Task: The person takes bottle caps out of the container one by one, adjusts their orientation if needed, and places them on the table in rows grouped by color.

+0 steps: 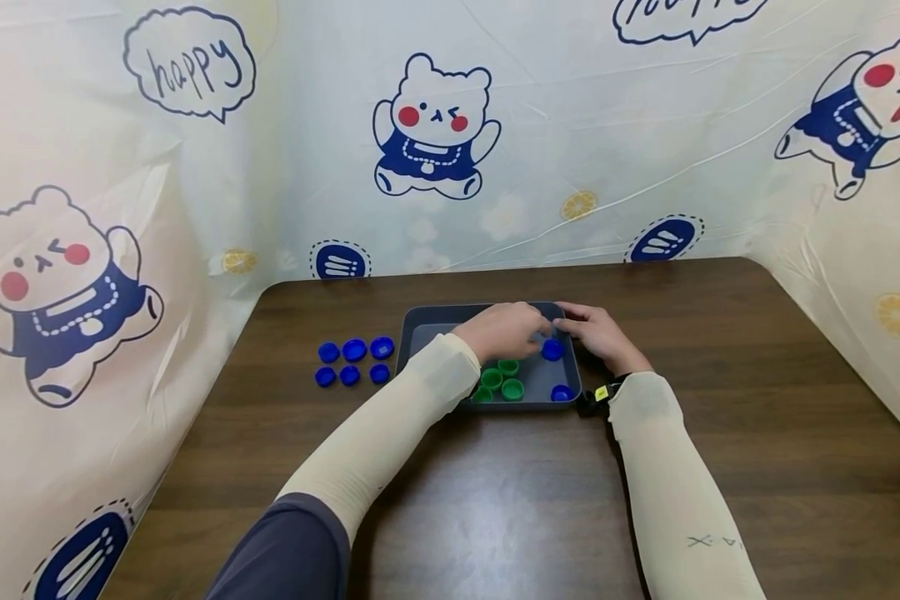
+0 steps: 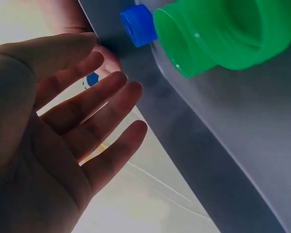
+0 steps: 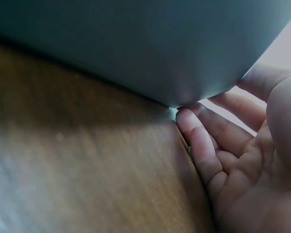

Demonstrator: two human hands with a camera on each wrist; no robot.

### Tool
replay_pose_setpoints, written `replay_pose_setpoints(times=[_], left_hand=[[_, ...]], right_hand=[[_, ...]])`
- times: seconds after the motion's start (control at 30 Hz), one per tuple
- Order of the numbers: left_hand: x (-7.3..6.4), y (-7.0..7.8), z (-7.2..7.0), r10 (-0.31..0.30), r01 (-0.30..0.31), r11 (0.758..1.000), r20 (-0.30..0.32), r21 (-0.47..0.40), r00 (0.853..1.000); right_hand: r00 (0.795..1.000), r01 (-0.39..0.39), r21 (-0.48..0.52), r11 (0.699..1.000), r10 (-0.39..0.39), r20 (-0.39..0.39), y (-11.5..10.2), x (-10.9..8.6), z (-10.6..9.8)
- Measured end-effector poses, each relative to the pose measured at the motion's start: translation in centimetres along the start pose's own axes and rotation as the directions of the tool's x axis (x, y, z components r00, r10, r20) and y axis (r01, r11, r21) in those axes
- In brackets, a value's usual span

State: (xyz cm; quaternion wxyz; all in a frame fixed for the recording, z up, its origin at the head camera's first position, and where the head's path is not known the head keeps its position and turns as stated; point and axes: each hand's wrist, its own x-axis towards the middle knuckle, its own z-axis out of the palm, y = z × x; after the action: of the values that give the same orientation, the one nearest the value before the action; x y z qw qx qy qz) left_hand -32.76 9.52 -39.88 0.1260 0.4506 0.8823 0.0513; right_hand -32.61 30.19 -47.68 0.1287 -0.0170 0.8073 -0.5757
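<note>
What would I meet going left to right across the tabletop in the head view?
Six blue caps outside the tray → green caps inside it → two visible blue caps in the tray → right hand.

1. Head view: brightly and evenly lit, with diffuse glare on the table at lower centre.
2. Head view: clear on the printed backdrop at upper centre; softer on fine detail at frame centre.
3. Left wrist view: strongly backlit, with the left hand in shade against overexposed pale areas at lower centre.
4. Left wrist view: slightly soft on the green caps at upper right, with pinpoint highlights.
5. Right wrist view: dim and blurred across the tray at top; shadowed beneath; hazy glare at lower left; washed out at upper right.
</note>
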Motion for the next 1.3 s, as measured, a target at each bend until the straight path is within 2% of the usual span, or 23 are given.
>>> replay_pose_setpoints(times=[0.23, 0.47, 0.83, 1.3], left_hand=[[0.9, 0.6, -0.2, -0.001, 0.0, 1.0, 0.029, 0.026, 1.0], [1.8, 1.1, -0.3, 0.024, -0.031, 0.995, 0.081, 0.092, 0.996], [3.1, 1.3, 0.4, -0.012, -0.006, 0.993, 0.143, 0.121, 0.99], [3.7, 1.2, 1.3, 0.005, -0.02, 0.994, 0.132, 0.11, 0.991]], right_hand=[[0.999, 0.031, -0.027, 0.999, -0.031, -0.026, 0.1, 0.0, 0.1], [0.999, 0.027, -0.028, 0.999, -0.028, -0.03, -0.1, 0.0, 0.2], [0.999, 0.014, -0.027, 1.0, -0.015, -0.031, -0.1, -0.2, 0.1], [0.999, 0.021, -0.029, 0.999, -0.022, -0.042, 0.0, -0.2, 0.1]])
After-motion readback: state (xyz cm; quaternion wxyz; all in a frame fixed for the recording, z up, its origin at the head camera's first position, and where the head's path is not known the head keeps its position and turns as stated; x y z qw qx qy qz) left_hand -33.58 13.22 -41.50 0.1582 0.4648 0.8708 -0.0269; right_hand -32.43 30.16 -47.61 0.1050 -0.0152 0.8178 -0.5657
